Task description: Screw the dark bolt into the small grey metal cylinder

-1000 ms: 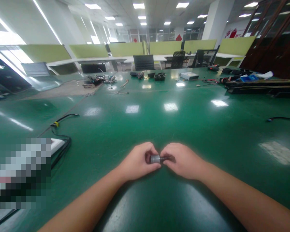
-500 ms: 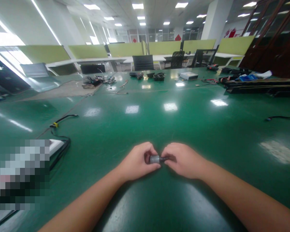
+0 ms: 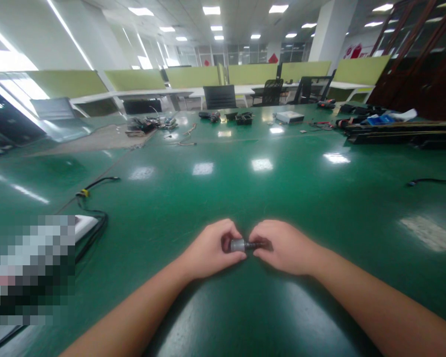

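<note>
Low over the green table (image 3: pixel 245 188), both my hands meet around a small silver cylinder (image 3: pixel 238 245) with a dark end piece (image 3: pixel 253 245). My left hand (image 3: pixel 211 249) pinches the silver body between thumb and fingers. My right hand (image 3: pixel 282 246) grips the dark end sticking out to the right. The part lies roughly level between the two hands, and fingers hide most of its dark end.
A black cable with a yellow tag (image 3: pixel 84 192) and a white device (image 3: pixel 82 224) lie at the left. Tools, a white box (image 3: pixel 290 116) and dark parts sit at the far side. Long black bars (image 3: pixel 401 133) lie at the right. Another cable (image 3: pixel 427 181) runs off right.
Almost nothing has moved. The hands stay together on the small part, and the gap between them has widened slightly, showing a little more of the dark end.
</note>
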Motion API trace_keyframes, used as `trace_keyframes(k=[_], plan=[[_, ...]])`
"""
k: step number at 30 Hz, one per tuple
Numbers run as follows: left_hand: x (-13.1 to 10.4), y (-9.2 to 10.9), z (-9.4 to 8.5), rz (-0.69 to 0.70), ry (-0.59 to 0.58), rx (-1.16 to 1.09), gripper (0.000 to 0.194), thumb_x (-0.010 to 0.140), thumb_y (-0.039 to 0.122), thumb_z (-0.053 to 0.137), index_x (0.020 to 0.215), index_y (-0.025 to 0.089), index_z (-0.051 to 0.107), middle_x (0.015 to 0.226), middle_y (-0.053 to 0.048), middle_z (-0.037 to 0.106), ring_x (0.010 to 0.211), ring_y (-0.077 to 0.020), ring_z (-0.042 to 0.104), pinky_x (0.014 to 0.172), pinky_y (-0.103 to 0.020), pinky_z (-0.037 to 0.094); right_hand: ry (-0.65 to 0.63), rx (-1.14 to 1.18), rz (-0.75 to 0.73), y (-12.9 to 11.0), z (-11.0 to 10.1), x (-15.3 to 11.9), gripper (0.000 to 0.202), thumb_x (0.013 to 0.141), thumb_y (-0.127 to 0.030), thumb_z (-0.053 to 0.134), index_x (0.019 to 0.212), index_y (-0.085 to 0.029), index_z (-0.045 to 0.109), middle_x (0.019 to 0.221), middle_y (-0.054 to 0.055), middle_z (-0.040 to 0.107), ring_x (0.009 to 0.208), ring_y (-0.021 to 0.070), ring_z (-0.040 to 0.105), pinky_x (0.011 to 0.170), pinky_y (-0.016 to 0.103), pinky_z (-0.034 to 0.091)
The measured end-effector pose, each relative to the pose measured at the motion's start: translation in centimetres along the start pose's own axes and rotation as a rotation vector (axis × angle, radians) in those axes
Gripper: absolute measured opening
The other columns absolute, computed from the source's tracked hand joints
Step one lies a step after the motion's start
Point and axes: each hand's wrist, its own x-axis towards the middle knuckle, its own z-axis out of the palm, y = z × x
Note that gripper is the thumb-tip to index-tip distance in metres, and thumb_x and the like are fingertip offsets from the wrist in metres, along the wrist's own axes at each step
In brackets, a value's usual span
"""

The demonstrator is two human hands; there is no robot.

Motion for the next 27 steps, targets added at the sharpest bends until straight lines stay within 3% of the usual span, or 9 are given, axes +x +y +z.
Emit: trace_keyframes(k=[27], plan=[[0.0,0.1,0.1,-0.021,-0.019,-0.008,0.024,0.076,0.030,0.078,0.089,0.018,0.061,0.080,0.001,0.058,0.069,-0.0142,0.054,0.062,-0.025,0.040,-0.032,-0.037,0.061,0.6,-1.6,-0.6,0.007,0.081,-0.016,0.069,0.086,-0.021,0.067,0.082,-0.001,0.066,0.076,0.0140,0.055,0.070,0.026,0.039]])
